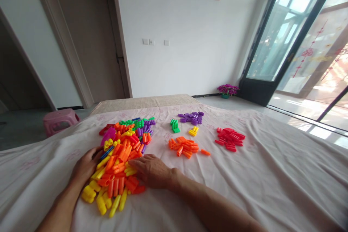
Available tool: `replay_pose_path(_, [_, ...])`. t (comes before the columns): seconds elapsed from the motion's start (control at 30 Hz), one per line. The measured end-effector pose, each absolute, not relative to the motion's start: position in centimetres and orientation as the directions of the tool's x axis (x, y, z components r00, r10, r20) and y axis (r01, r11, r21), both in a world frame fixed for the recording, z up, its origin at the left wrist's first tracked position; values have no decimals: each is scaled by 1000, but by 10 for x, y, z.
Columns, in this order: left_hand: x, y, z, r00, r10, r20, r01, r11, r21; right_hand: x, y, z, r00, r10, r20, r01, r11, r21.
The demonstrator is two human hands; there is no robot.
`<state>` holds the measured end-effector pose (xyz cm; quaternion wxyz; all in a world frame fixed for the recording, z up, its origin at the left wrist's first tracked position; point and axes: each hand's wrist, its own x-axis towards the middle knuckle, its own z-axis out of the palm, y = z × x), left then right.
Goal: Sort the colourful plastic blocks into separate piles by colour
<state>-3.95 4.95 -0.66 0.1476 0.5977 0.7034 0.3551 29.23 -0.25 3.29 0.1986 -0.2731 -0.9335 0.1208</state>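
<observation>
A large mixed pile of tube-shaped plastic pieces (125, 152) lies on a pale cloth in front of me, mostly orange and yellow here, with green, purple and red ones farther back. My left hand (87, 164) rests against the pile's left side, close to a dark blue piece (107, 152); its fingertips are partly hidden. From the right, my right hand (153, 171) reaches over the pile with fingers stretched out, touching yellow pieces (130, 169). Neither hand shows a firm hold on any piece. A magenta piece (108, 136) lies beyond my left hand.
Separate heaps lie to the right: orange pieces (185, 146), red pieces (230, 139), purple pieces (193, 117), a few green pieces (175, 126) and yellow pieces (194, 131). The cloth (244, 188) has folds. A pink stool (61, 120) stands left, potted flowers (227, 90) by the glass door.
</observation>
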Motion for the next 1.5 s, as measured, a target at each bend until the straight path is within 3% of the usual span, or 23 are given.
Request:
replay_pose_path(0.27, [-39, 50, -5, -275, 950, 150, 664, 74, 744, 292, 0, 28, -729, 601, 327, 516, 797, -313])
replay_pose_path(0.73, [-36, 47, 0, -260, 962, 83, 632, 105, 767, 318, 12, 44, -392, 852, 346, 564, 520, -642])
replay_pose_path(0.93, [-38, 48, -1, -280, 957, 74, 655, 134, 744, 380, 49, 73, -190, 894, 406, 744, 401, -534])
replay_pose_path(1.07, [-39, 51, -4, -277, 958, 75, 669, 136, 731, 435, 66, 87, 17, 952, 306, 885, 128, -448])
replay_pose_path(1.23, [-39, 50, -4, -280, 957, 75, 678, 143, 721, 480, 77, 83, 277, 941, 197, 891, -174, -420])
replay_pose_path(1.5, [-37, 49, 0, -287, 954, 88, 688, 141, 712, 504, 77, 71, 380, 900, 215, 848, -247, -468])
